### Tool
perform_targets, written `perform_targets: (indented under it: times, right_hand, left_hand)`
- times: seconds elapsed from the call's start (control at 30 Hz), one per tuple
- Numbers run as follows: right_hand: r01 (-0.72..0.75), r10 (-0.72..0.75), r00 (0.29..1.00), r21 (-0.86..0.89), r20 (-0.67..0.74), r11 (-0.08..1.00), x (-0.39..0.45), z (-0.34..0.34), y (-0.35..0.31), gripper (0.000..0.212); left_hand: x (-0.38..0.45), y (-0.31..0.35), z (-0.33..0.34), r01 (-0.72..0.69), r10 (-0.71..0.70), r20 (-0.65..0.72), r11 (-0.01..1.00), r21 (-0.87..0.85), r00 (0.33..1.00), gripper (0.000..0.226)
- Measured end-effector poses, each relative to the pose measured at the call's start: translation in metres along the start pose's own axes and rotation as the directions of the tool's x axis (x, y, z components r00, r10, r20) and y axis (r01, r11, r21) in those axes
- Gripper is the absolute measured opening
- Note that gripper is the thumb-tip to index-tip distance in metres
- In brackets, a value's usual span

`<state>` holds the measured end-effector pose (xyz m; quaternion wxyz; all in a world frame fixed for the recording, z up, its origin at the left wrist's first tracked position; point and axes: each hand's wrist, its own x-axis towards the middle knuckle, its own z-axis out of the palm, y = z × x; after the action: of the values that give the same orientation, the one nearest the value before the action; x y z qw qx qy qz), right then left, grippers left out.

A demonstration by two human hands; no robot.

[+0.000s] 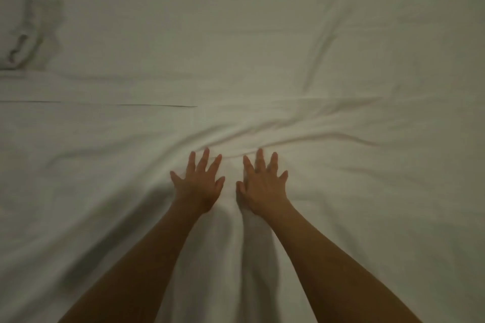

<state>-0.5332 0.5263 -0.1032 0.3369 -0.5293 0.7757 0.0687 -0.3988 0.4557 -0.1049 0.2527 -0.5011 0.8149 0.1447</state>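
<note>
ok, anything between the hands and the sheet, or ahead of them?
Nothing visible. The left hand and right hand lie flat on the white sheet, fingers spread. Ahead are only wrinkles; a crumpled cloth lies far left, off their line.

Plain white sheet (262,60), greyish folds, no pattern

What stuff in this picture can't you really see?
Head view, dim light:
- Whatever is under the white sheet: the sheet covers it.
- The crumpled white bundle at far left: blurred, cut by the frame edge.
- Palms of the left hand and right hand: pressed face down on the sheet.
- The elbows: cut off by the bottom edge.
</note>
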Motion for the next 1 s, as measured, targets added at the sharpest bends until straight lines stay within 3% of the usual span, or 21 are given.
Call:
perform_targets:
  times: [0.17, 0.37, 0.5, 0.6, 0.67, 0.73, 0.8, 0.9, 0.97, 1.0]
  right_hand:
    - [0.013, -0.014, 1.000, 0.062, 0.014, 0.998, 0.007, 0.027, -0.118, 0.067]
    - [-0.121, 0.116, 0.989, 0.051, 0.089, 0.991, 0.021, 0.034, -0.145, 0.069]
    - [-0.117, 0.121, 0.975, -0.032, 0.188, 0.993, 0.039, 0.005, -0.147, 0.051]
    - [-0.013, 0.029, 0.995, -0.154, 0.097, 0.988, 0.053, -0.030, -0.157, 0.038]
    - [0.011, -0.024, 0.998, -0.198, -0.063, 0.980, 0.071, -0.056, -0.163, 0.031]
    - [0.015, -0.046, 0.974, -0.139, -0.222, 0.990, 0.090, -0.070, -0.169, 0.027]
    - [0.093, -0.091, 0.955, -0.006, -0.281, 0.996, 0.109, -0.069, -0.184, 0.026]
    - [0.201, -0.175, 0.958, 0.095, -0.227, 0.975, 0.134, -0.056, -0.209, 0.035]
    - [0.190, -0.166, 0.967, 0.113, -0.191, 0.975, 0.146, -0.049, -0.221, 0.039]
    - [0.177, -0.152, 0.969, 0.120, -0.196, 0.977, 0.152, -0.047, -0.225, 0.040]
  left_hand:
    - [-0.013, -0.108, 0.003, 0.032, -0.028, 0.053, 0.997, -0.067, 0.998, 0.057]
    - [-0.010, -0.166, 0.001, 0.032, -0.017, 0.120, 0.992, -0.125, 0.993, 0.055]
    - [0.001, -0.180, 0.006, -0.030, 0.053, 0.152, 0.989, -0.146, 0.987, 0.054]
    - [0.012, -0.187, 0.009, -0.089, 0.104, 0.166, 0.991, -0.099, 0.981, 0.057]
    - [0.018, -0.188, 0.012, -0.088, 0.107, 0.174, 0.990, -0.114, 0.979, 0.055]
    - [0.019, -0.189, 0.014, -0.101, 0.127, 0.199, 0.986, -0.135, 0.972, 0.056]
    - [0.016, -0.192, 0.011, -0.123, 0.155, 0.219, 0.981, -0.150, 0.963, 0.057]
    - [0.021, -0.206, -0.016, -0.223, 0.255, 0.147, 0.953, -0.204, 0.956, 0.049]
    - [0.034, -0.233, -0.038, -0.267, 0.276, -0.032, 0.887, -0.377, 0.961, 0.041]
    - [0.043, -0.252, -0.044, -0.298, 0.236, -0.192, 0.853, -0.429, 0.953, 0.042]
